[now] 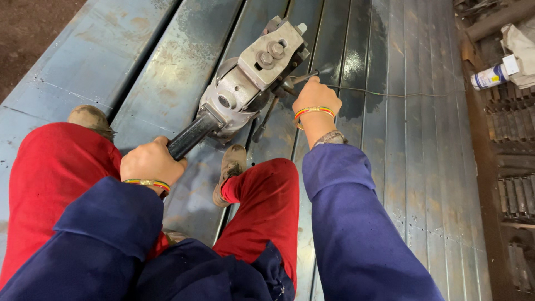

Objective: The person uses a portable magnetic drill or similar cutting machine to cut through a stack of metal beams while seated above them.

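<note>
A large grey angle grinder (pixel 245 83) with a bolted metal guard block lies tilted over grey-blue steel tubes (pixel 390 111). My left hand (pixel 151 163) is shut on its black rear handle (pixel 192 135). My right hand (pixel 315 96) grips a thin dark lever or wrench (pixel 309 74) at the grinder's head. Both wrists carry striped bangles. My blue sleeves and red trousers fill the foreground.
My worn shoes (pixel 229 170) rest on the tubes. A thin wire (pixel 401 95) runs rightward across the steel. At the right edge sit a white spray can (pixel 493 75), cloth and dark metal racks (pixel 515 145). Bare ground lies at the top left.
</note>
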